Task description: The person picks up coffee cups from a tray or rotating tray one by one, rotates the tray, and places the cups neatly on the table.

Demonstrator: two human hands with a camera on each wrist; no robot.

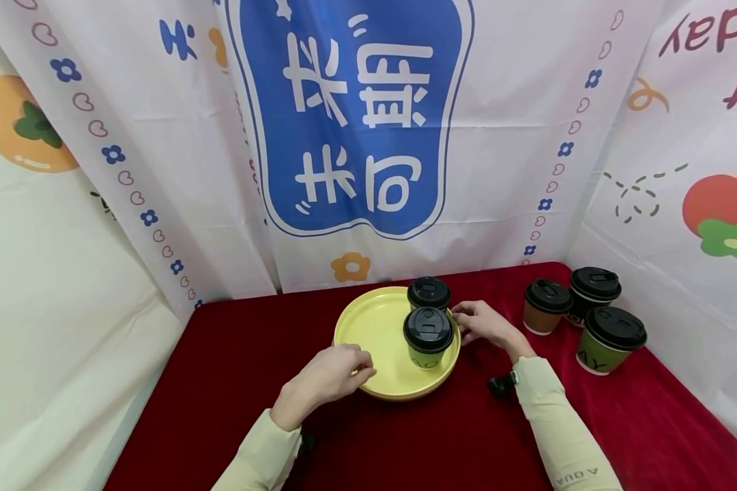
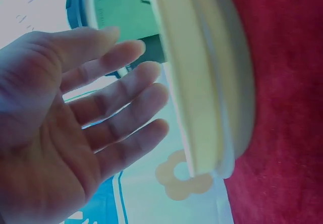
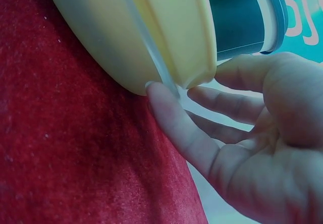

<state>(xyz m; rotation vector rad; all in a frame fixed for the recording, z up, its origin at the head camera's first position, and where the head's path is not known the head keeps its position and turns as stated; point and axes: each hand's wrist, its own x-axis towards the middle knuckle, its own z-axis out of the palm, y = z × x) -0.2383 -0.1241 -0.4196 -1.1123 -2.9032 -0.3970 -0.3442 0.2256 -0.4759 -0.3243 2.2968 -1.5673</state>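
A round yellow plate (image 1: 374, 331) with a raised rim lies on the red cloth; its layered edge (image 2: 197, 82) looks like two plates stacked. Two lidded paper cups stand on its right part: a green front cup (image 1: 428, 337) and a back cup (image 1: 428, 293) partly hidden behind it. At the plate's near left edge is my left hand (image 1: 334, 372), holding nothing, its fingers (image 2: 131, 100) loosely bent and apart from the rim in the left wrist view. My right hand (image 1: 482, 322) holds the right edge, thumb by the upper rim and one finger (image 3: 166, 105) at the underside.
To the right stand three more black-lidded cups: a brown cup (image 1: 542, 317), a dark cup (image 1: 592, 290) and a green cup (image 1: 604, 348). Red cloth (image 1: 246, 361) covers the table. Printed white curtains (image 1: 497, 170) hang behind and at both sides.
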